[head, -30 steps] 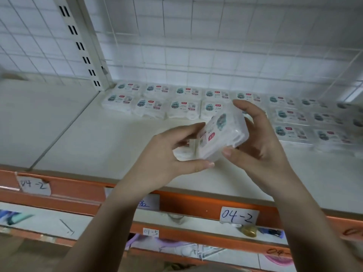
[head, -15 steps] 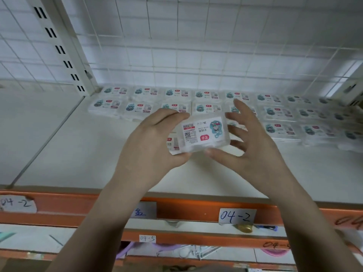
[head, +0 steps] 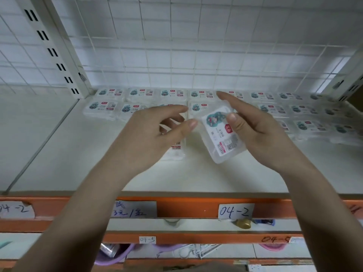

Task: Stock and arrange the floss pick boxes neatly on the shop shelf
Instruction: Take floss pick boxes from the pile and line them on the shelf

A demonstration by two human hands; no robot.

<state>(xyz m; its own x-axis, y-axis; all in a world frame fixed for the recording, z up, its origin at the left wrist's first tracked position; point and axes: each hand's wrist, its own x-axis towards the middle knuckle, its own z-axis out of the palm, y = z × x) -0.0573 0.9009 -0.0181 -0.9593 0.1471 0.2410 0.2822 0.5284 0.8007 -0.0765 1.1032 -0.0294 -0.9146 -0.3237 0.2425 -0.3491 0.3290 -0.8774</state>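
My right hand (head: 261,132) grips a clear floss pick box (head: 223,136), thumb on its label, tilted above the white shelf (head: 78,154). My left hand (head: 149,138) is just left of it, its thumb tip at the box's left edge. A second floss pick box (head: 176,150) shows under my left hand, mostly hidden and seemingly held against the palm. Rows of the same boxes (head: 172,93) lie flat along the back of the shelf, with more to the right (head: 306,124).
A wire grid panel (head: 196,46) backs the shelf, with a slotted upright post (head: 55,46) at the left. An orange front beam (head: 186,209) carries a paper label "04-2" (head: 234,211). Lower shelves hold purple basins (head: 110,258) and small items.
The top box has passed from between both hands into my right hand and turned from level to tilted. My left thumb and forefinger have come off it. Both hands moved slightly forward.
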